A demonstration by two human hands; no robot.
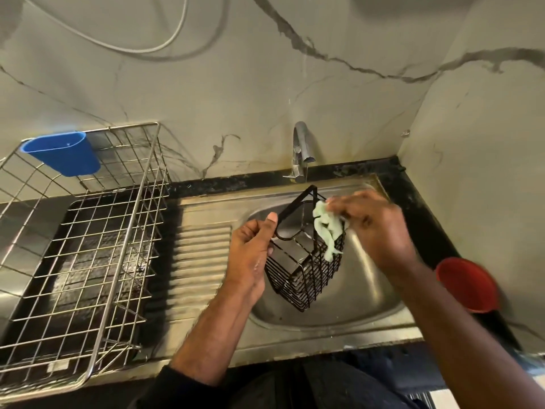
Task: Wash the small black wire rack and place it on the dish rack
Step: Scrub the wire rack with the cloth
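Observation:
The small black wire rack (303, 270) hangs tilted over the steel sink bowl (362, 293). My left hand (250, 246) grips its black handle loop at the rack's left side. My right hand (374, 225) holds a pale green scrub cloth (327, 228) against the rack's upper right rim; this hand is blurred. The silver wire dish rack (88, 249) stands on the counter to the left, with nothing on its grid.
A blue plastic cup holder (63, 156) hangs on the dish rack's back corner. The tap (300, 152) rises behind the sink. A ribbed drainboard (203, 255) lies between rack and bowl. A red cup (467, 284) stands on the black counter at the right.

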